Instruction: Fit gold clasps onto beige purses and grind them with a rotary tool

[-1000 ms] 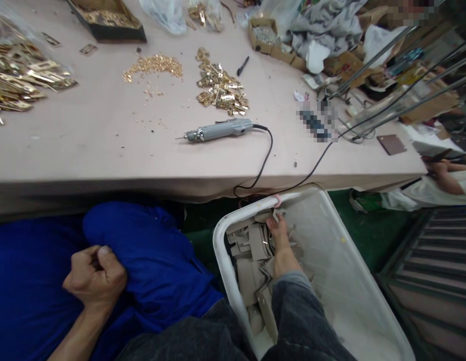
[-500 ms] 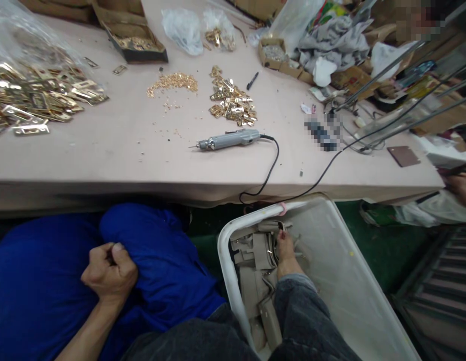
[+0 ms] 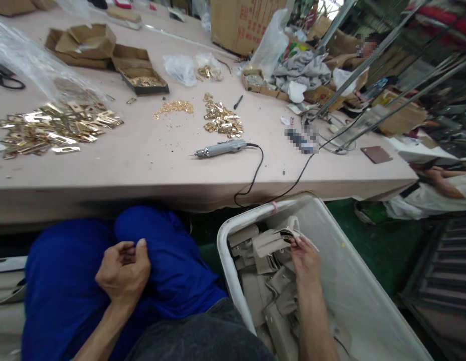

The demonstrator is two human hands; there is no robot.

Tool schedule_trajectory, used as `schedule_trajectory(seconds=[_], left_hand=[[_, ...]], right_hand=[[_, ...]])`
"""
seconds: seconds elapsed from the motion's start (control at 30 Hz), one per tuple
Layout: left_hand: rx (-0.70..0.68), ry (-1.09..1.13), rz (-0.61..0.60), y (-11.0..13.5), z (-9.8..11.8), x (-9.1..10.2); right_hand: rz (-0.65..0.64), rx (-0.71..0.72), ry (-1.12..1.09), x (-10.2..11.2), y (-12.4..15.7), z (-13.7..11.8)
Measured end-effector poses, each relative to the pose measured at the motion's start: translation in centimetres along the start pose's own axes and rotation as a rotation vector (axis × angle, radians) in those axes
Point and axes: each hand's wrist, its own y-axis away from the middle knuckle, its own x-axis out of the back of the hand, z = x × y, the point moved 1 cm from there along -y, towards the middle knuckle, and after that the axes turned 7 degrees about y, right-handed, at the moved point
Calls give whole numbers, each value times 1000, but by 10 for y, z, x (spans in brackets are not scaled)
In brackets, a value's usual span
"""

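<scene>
A long table under pale pinkish-beige cloth (image 3: 131,165) is crossing the view, and a grey, cylindrical power tool with a thin metal tip (image 3: 222,149) is lying near its front edge. Far left of the tool, a broad pile of flat, gold-coloured metal plates (image 3: 59,128) is glinting beside a crumpled, clear plastic bag (image 3: 33,65). In front and to the left of the tool, the person's left hand (image 3: 123,271) is resting on bright blue cloth (image 3: 172,260), its fingers curling toward the palm; its contents, if any, are not showing. Behind the tool to the left, a dark-sided, shallow cardboard box (image 3: 148,91) is holding small pieces. Directly behind, a heap of shiny gold-coloured metal fittings (image 3: 223,120) is lying. In front and to the right of the tool, a white plastic tub (image 3: 349,286) is standing on the green floor (image 3: 386,240). Over its beige contents, the right hand (image 3: 306,258) is pinching a soft-looking beige piece (image 3: 268,242) between thumb and fingers. Right of the tool, a flat brown rectangle (image 3: 376,154) is lying on the cloth; farther right, a co-worker's hand (image 3: 438,174) is showing above a dark slatted frame (image 3: 443,271).
</scene>
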Motion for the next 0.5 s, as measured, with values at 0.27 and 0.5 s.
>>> schedule_trajectory(seconds=[0.27,0.5], left_hand=[[-407,646,-701,18,158,27],[-285,833,-568,11,120,67]], right_hand=[[-514,208,-76,-112,212,-93],[-795,559,149,-182,319,-95]])
